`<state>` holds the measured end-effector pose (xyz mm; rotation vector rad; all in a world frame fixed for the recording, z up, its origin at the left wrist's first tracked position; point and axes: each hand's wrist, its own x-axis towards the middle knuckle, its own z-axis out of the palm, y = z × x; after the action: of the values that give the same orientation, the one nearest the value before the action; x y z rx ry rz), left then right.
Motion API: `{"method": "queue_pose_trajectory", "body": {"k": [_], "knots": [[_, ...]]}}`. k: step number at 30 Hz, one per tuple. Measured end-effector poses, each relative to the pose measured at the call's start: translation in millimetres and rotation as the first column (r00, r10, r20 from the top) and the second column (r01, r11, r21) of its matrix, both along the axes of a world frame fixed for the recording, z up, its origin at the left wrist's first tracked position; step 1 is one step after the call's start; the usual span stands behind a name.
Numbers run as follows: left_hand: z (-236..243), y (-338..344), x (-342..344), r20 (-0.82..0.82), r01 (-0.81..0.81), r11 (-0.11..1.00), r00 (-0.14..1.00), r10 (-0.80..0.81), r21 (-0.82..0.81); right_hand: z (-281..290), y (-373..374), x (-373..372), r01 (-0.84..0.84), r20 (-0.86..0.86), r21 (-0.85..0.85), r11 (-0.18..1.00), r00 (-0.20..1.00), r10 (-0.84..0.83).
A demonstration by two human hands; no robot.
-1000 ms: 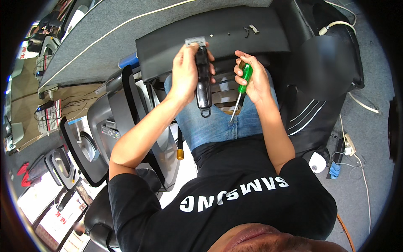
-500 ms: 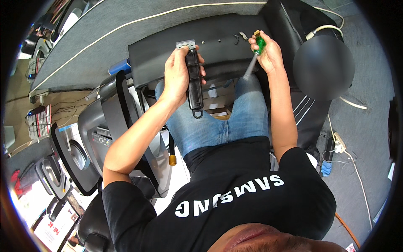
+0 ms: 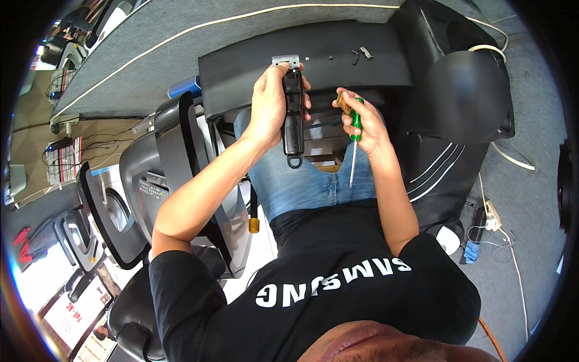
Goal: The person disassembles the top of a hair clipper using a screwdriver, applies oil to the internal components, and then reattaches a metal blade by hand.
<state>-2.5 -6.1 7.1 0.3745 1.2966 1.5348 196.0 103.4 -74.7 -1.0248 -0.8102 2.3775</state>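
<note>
Left hand [image 3: 269, 108] wrapped around long black bracket [image 3: 293, 114], fingers curled over its upper half, thumb side toward dark panel [image 3: 253, 66]. Bracket upright above lap, metal plate [image 3: 285, 61] at top end against panel, loop end hanging free below palm. Right hand [image 3: 363, 123] clenched on green-handled screwdriver [image 3: 355, 136], shaft pointing down toward jeans, tip touching nothing. Hands near each other, not touching. Small loose fittings [image 3: 360, 53] lying on panel, apart from both hands.

A long black bracket [image 3: 293, 114] with a metal plate on top stands upright; a green-handled screwdriver [image 3: 354, 140] points down, just beside it.
</note>
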Motion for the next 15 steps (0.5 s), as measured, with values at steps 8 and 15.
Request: {"method": "queue_pose_trajectory", "body": {"k": [8,15], "knots": [[4,-1,3,-0.088,0.031,0.999,0.996,-0.027,0.042,15,-7,-1,0.052,0.048,0.103,0.993,0.997,-0.057],[0,-3,7,-0.188,0.093,0.987,0.98,-0.067,0.133,45,-6,1,0.144,-0.014,0.152,0.978,0.99,-0.144]]}}
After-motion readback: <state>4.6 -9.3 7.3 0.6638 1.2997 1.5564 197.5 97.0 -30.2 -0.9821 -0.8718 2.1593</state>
